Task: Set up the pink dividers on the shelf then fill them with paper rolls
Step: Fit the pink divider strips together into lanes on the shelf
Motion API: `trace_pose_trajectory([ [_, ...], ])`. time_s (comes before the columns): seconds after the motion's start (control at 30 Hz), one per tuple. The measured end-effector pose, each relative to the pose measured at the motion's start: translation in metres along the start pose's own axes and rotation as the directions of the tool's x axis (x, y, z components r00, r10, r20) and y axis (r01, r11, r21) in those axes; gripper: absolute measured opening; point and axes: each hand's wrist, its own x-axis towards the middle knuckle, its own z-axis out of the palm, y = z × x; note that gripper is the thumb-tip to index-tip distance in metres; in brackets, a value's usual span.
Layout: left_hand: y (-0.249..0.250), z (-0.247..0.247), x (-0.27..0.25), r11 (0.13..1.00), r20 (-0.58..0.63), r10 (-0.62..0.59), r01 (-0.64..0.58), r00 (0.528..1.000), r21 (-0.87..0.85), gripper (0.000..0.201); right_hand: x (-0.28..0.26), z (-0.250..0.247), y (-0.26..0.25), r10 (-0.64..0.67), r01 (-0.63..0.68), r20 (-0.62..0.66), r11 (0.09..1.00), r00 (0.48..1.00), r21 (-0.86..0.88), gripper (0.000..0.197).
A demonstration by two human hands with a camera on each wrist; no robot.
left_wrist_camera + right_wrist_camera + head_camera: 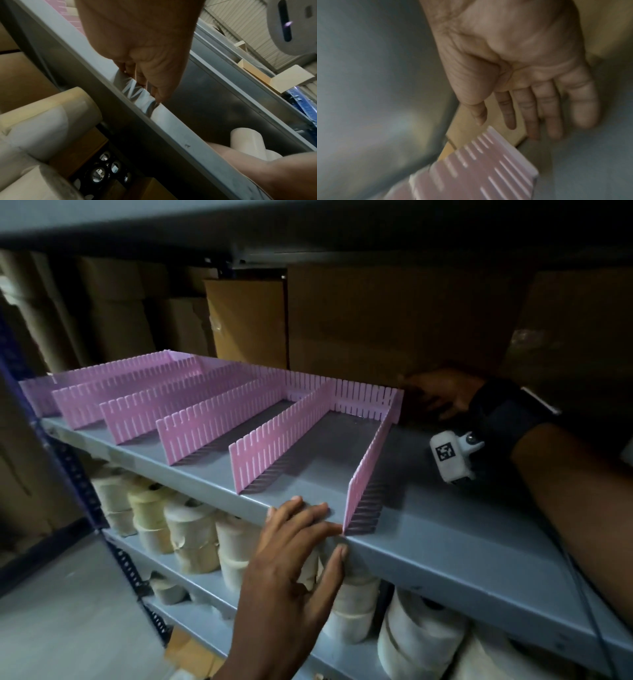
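Observation:
Pink slotted dividers stand on the grey shelf, several strips running front to back from a cross strip at the rear. My left hand rests with straight fingers on the shelf's front edge, fingertips touching the near end of the rightmost divider. The left wrist view shows those fingers on the shelf lip. My right hand reaches to the rear right corner of the dividers, open; in the right wrist view its fingers are spread just beyond the pink corner, holding nothing. Paper rolls fill the shelf below.
Brown cardboard boxes stand along the back of the shelf, close behind the dividers. Another shelf hangs low overhead. A blue upright bounds the rack at the left. More rolls sit lower right.

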Motion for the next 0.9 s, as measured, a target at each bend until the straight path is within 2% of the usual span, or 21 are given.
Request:
trace_pose_trajectory([
  [0.07, -0.001, -0.011, -0.006, 1.000, 0.015, 0.019, -0.019, 1.000, 0.005, 0.024, -0.018, -0.004, -0.018, -0.165, 0.160, -0.127, 0.986, 0.978, -0.051, 0.054],
  [0.1, -0.002, -0.019, -0.009, 0.999, -0.002, 0.034, -0.034, 0.999, 0.006, 0.024, -0.029, -0.005, -0.031, -0.261, 0.253, -0.189, 0.965, 0.947, -0.068, 0.052],
  [0.2, -0.010, -0.043, -0.012, 0.999, -0.088, 0.053, -0.053, 0.995, 0.009, 0.020, -0.073, -0.005, -0.067, -0.381, 0.339, -0.295, 0.922, 0.876, -0.186, 0.047],
  [0.27, -0.019, -0.066, -0.011, 0.999, -0.139, 0.037, -0.036, 0.990, 0.012, 0.020, -0.103, 0.005, -0.093, -0.425, 0.366, -0.265, 0.898, 0.865, -0.246, 0.046],
  [0.4, -0.043, -0.123, -0.008, 0.999, -0.185, 0.031, -0.027, 0.982, 0.021, 0.018, -0.161, 0.039, -0.139, -0.495, 0.387, -0.214, 0.831, 0.842, -0.399, 0.069],
  [0.43, -0.052, -0.143, -0.009, 0.999, -0.181, 0.021, -0.015, 0.983, 0.030, 0.018, -0.176, 0.053, -0.152, -0.518, 0.391, -0.212, 0.807, 0.829, -0.443, 0.067],
  [0.53, -0.080, -0.200, -0.013, 0.998, -0.186, 0.000, 0.012, 0.983, 0.061, 0.019, -0.207, 0.097, -0.185, -0.596, 0.482, -0.128, 0.741, 0.793, -0.466, 0.042],
  [0.63, -0.109, -0.254, -0.016, 0.997, -0.177, -0.048, 0.057, 0.983, 0.047, 0.019, -0.218, 0.145, -0.215, -0.618, 0.549, -0.036, 0.722, 0.785, -0.422, 0.039],
  [0.73, -0.135, -0.296, -0.019, 0.994, -0.166, -0.094, 0.102, 0.982, 0.040, 0.019, -0.217, 0.191, -0.242, -0.611, 0.557, 0.011, 0.715, 0.792, -0.422, 0.035],
  [0.9, -0.172, -0.337, -0.014, 0.995, -0.183, -0.053, 0.066, 0.982, 0.070, 0.029, -0.200, 0.257, -0.289, -0.592, 0.565, 0.094, 0.694, 0.801, -0.447, 0.034],
])
